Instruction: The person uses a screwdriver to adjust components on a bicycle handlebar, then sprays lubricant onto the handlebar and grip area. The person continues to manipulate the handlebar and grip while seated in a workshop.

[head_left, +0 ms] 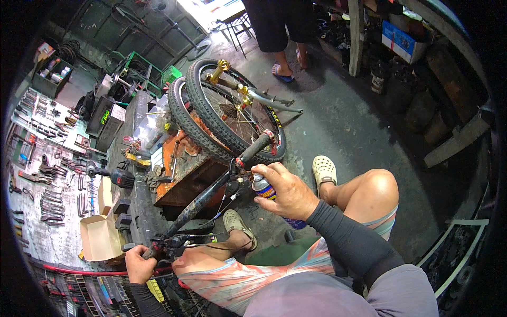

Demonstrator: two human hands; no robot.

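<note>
My right hand [289, 193] is closed around a blue and yellow spray can [264, 188] with a grey top. The index finger lies over the can's top, so the nozzle is hidden. Close beside the can is the upper part of a dark bicycle frame [198, 203], which slants across my lap with thin cables hanging from it. At its lower left end, my left hand [140, 264] grips a dark tube near black fittings. The frame's far tube [255, 149] overlaps two wheels with knobbly tires [203, 108]. A silver fork [269, 99] with gold parts lies against them.
Left stands a wall board [39, 174] hung with tools. An impact wrench [119, 177] and an open cardboard box [100, 238] are near the worn bench [185, 164]. Another person's legs [285, 53] stand ahead. Wooden shelving [356, 39] lines the right.
</note>
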